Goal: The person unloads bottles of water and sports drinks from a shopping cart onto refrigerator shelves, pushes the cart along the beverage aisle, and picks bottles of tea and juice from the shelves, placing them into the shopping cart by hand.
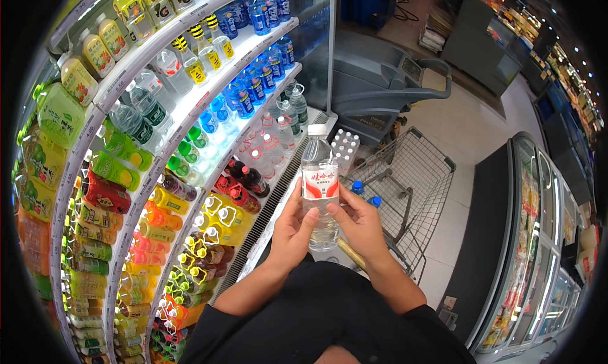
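Note:
A clear plastic water bottle (321, 182) with a white cap and a red-and-white label stands upright in front of my body. My left hand (295, 223) wraps its left side, and my right hand (356, 219) wraps its right side. Both thumbs press on the front, just below the label. The other fingers are partly hidden behind the bottle. Beyond it to the right is a wire shopping cart (437, 168), with a couple of blue-capped bottles (375, 202) near its close end.
Curved lit shelves (95, 120) full of bottled drinks rise on the left. A grey floor-cleaning machine (373, 79) stands ahead, beside a pack of white-capped bottles (345, 147). On the right runs a glass-fronted refrigerated case (529, 237). Pale floor tiles (472, 145) lie between.

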Action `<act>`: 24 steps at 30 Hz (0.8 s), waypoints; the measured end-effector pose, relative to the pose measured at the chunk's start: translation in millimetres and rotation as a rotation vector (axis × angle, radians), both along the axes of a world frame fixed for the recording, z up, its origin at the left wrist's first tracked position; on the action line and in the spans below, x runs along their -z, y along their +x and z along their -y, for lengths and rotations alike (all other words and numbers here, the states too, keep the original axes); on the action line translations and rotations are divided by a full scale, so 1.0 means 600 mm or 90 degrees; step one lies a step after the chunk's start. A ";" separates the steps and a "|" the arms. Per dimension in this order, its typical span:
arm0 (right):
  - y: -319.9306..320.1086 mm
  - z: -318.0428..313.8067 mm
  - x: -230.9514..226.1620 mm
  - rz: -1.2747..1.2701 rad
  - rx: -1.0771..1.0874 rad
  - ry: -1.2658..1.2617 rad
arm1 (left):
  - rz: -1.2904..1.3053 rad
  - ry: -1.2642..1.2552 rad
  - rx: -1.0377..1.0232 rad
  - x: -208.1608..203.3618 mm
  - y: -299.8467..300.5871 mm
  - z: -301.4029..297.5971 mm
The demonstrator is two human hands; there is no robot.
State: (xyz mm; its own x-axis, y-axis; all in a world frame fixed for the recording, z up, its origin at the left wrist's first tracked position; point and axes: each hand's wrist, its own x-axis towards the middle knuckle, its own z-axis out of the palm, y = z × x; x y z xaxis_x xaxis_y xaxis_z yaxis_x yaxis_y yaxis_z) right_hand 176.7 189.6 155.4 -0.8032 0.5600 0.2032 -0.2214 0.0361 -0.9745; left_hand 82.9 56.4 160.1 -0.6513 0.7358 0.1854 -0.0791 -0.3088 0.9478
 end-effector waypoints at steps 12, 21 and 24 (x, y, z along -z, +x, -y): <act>0.033 -0.019 0.011 -0.018 0.052 0.003 | -0.032 -0.007 0.050 0.007 0.008 -0.034; 0.051 -0.021 0.024 -0.041 0.071 -0.065 | 0.027 -0.061 0.099 0.001 0.020 -0.047; 0.055 -0.019 0.022 -0.055 0.073 -0.114 | 0.042 -0.040 0.096 0.000 0.019 -0.046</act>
